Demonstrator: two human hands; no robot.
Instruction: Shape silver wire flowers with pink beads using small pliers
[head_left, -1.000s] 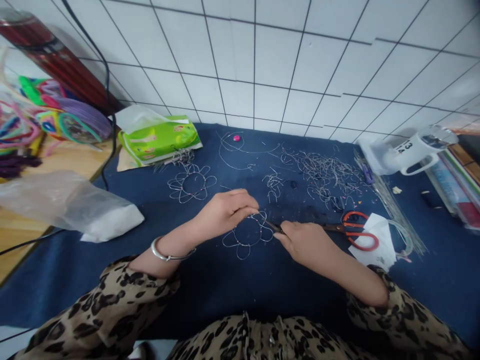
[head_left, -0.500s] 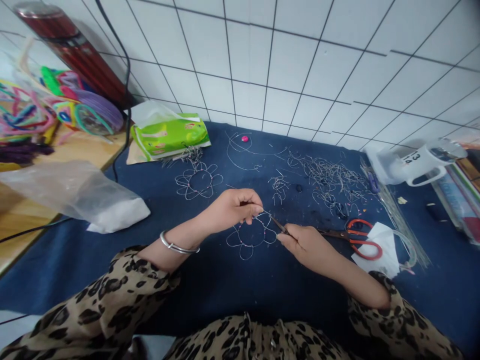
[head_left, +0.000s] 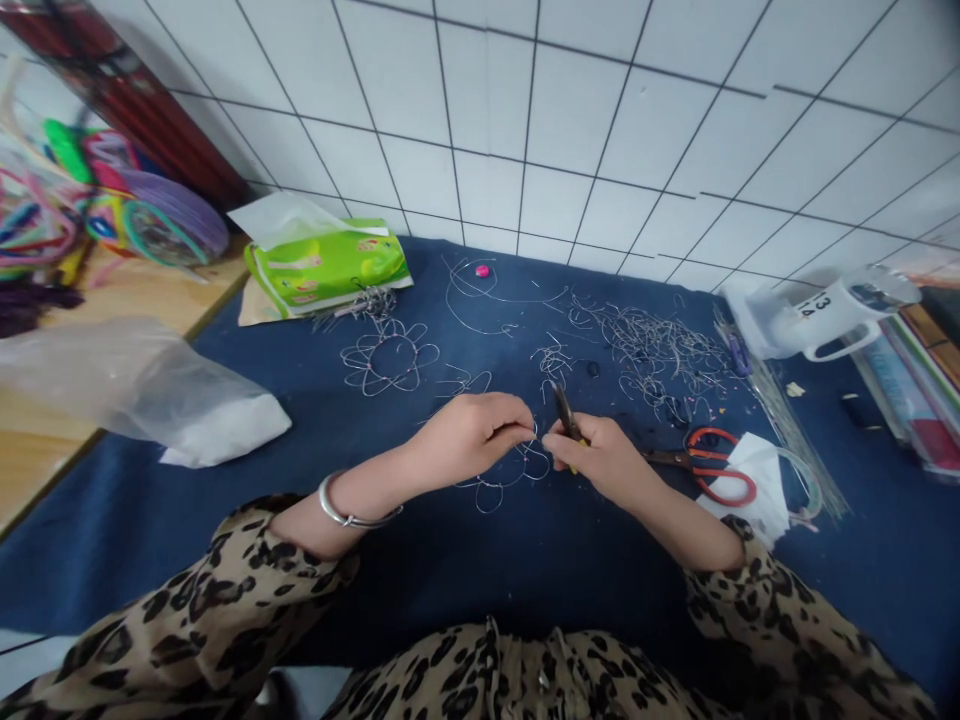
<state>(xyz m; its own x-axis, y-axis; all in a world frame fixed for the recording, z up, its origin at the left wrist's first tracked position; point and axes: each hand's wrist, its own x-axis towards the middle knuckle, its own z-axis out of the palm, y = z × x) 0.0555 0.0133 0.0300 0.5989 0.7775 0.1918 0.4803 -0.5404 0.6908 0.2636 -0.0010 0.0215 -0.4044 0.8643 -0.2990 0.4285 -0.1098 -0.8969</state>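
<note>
My left hand (head_left: 480,432) is closed, thumb and fingertips pinching the upper right of a wire flower (head_left: 501,486) with small beads along its ring; the hand covers much of it. Just to the right, my right hand (head_left: 596,445) grips a pair of pliers (head_left: 564,408) with dark jaws and a bit of yellow handle. The jaws point up and away from the flower, and the right thumb and fingertip are close to the wire by the left fingers. Another wire flower (head_left: 391,364) lies flat to the upper left.
Wire scraps (head_left: 664,350) spread over the blue cloth (head_left: 450,590) at right, beside red-handled scissors (head_left: 724,465) on white paper. A tissue pack (head_left: 330,270), a plastic bag (head_left: 225,420), a pink bead (head_left: 482,271) and a white mug (head_left: 840,318) stand around.
The pliers have swung from pointing at the wire to pointing upward, away from it. My left hand has turned and moved slightly right, closer to my right fingers. The view has shifted slightly.
</note>
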